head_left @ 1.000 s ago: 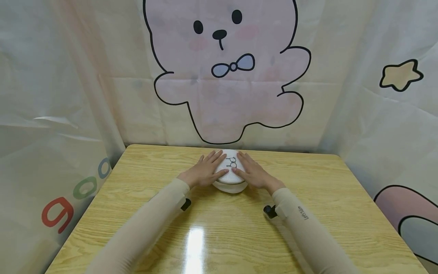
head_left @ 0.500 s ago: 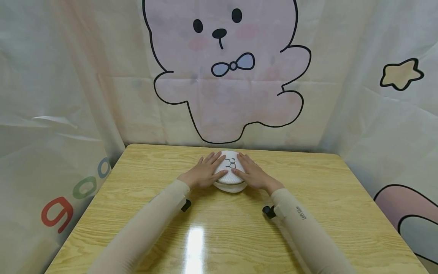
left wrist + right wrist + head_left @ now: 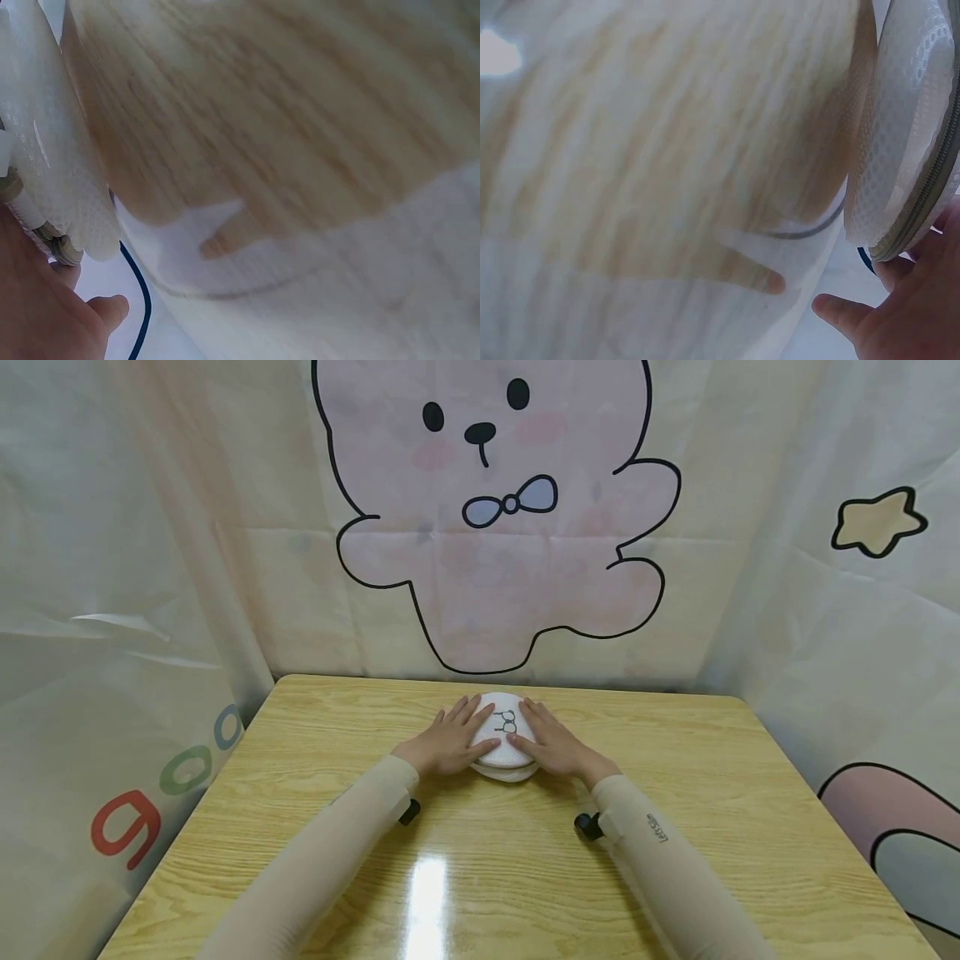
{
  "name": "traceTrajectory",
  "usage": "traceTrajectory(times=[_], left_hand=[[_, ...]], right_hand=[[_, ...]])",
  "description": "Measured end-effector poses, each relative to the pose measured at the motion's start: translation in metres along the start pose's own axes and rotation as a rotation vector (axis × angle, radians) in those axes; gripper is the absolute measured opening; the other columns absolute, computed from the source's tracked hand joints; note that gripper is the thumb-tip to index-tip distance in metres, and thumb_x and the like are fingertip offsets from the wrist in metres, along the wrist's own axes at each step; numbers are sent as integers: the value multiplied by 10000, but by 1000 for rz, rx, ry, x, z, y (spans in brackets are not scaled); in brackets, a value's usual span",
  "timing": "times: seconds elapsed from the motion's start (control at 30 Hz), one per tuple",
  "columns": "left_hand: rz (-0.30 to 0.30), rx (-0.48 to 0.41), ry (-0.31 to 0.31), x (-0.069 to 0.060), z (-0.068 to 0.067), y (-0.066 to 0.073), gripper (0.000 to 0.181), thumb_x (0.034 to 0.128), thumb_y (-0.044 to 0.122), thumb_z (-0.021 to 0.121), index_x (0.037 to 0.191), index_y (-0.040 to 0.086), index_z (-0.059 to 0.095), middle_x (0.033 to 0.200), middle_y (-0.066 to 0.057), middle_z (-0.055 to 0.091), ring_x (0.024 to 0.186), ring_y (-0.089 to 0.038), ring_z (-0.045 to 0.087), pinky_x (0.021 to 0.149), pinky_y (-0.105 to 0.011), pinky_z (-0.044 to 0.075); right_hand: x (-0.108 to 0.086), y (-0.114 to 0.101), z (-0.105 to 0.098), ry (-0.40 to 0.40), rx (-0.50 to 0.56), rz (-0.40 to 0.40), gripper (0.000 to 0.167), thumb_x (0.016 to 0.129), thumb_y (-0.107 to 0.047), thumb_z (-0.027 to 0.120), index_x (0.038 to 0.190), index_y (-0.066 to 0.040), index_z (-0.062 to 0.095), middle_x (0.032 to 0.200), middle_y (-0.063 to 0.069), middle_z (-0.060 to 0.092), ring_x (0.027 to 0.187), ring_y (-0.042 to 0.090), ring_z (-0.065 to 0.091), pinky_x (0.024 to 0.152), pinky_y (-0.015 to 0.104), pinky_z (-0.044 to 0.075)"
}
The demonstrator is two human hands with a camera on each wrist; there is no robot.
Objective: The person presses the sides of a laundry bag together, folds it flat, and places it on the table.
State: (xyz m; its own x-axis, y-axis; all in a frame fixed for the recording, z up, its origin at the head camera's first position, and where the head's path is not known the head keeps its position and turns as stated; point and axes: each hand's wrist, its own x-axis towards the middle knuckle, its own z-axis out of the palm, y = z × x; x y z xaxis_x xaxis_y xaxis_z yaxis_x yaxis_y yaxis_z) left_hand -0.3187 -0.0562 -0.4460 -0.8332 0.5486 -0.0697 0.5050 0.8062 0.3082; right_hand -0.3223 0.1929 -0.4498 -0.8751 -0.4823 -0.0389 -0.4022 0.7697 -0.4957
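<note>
Left hand (image 3: 447, 743), fingers spread and mostly straight, rests on the left side of a white mesh bag (image 3: 506, 756); the right hand (image 3: 557, 743), also spread, rests on its right side. Both thumbs lie over the bag, their tips near each other but apart. The bag sits at the far middle of the table (image 3: 495, 877), with a dark drawing (image 3: 506, 722) on top and a zip (image 3: 932, 180) along its edge. Beyond hangs a curtain (image 3: 277, 602) bearing a pink bear (image 3: 491, 568).
</note>
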Motion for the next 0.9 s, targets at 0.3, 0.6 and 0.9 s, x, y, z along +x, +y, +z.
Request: traceTrajectory(times=[0.3,0.6,0.9], left_hand=[[-17,-1,-31,0,4,1,784,1063,683,242,1687,261,23,1762,-108,-53,1633,-314,-36,1279,-632,139],[-31,3,-51,2,7,0,798,1055,699,245,1687,265,22,1761,-114,-55,1633,-313,-21,1284,-617,148],[-35,30,-67,3,9,-1,800,1051,707,233,1687,267,30,1761,-119,-35,1633,-315,-10,1280,-619,163]], right_hand=[[-1,4,4,-12,14,1,859,1081,-574,409,1666,-41,73,1751,182,35,1614,427,23,1279,637,106],[0,3,7,-40,-10,18,879,1076,-592,401,1666,-36,60,1748,194,31,1618,411,25,1287,618,108],[2,5,6,-79,-51,25,888,1074,-597,399,1664,-35,47,1750,187,31,1622,392,31,1293,599,126]])
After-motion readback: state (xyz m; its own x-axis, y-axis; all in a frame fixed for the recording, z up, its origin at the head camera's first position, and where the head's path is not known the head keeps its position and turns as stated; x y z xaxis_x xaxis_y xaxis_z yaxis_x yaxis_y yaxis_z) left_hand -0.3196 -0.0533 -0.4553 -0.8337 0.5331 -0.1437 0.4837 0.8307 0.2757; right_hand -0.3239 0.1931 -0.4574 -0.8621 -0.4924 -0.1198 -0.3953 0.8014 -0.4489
